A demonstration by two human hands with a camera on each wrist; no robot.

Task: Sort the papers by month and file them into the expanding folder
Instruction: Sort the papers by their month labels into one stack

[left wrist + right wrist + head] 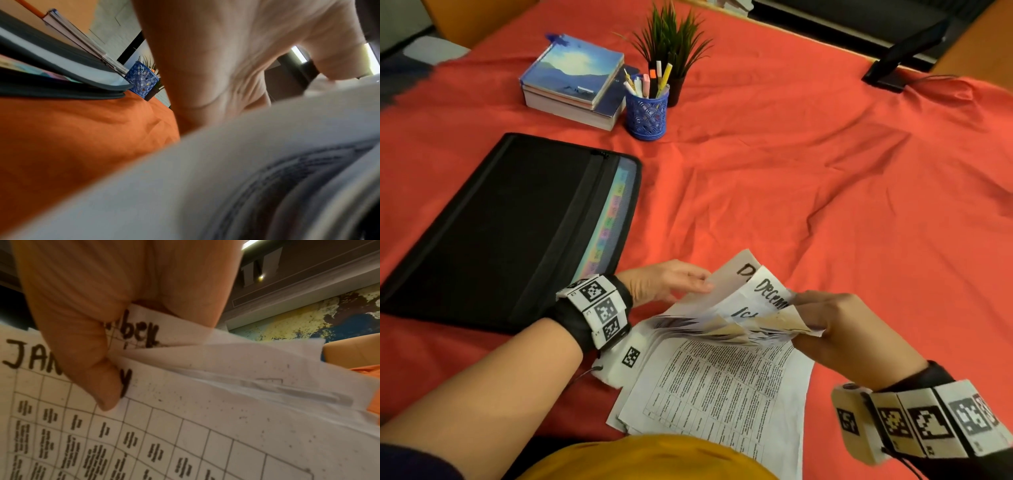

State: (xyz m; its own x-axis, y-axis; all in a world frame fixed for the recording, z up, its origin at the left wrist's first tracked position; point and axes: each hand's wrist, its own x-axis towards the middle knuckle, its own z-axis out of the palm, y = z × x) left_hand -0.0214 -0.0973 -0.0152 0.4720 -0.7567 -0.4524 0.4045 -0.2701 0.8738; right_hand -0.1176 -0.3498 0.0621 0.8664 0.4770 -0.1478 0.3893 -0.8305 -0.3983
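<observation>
A stack of printed papers [722, 383] lies on the red cloth right in front of me, its far ends lifted and fanned. Handwritten month headings show: "Decem…" in the head view, "JAN…Y" and "…ber" on the papers [205, 443] in the right wrist view. My left hand [698, 282] holds the edge of one raised sheet, thumb hidden beneath it. My right hand [804, 308] pinches several lifted sheets, the thumb [102, 386] pressed on the January sheet. The black expanding folder [500, 233] lies flat to the left, its coloured tabs [609, 226] showing along its open right side.
A blue mesh pen cup [646, 114], a pile of books [573, 80] and a small potted plant [671, 37] stand beyond the folder. A black stand [904, 58] sits at the far right edge. Wrinkled red cloth [808, 171] covers the table.
</observation>
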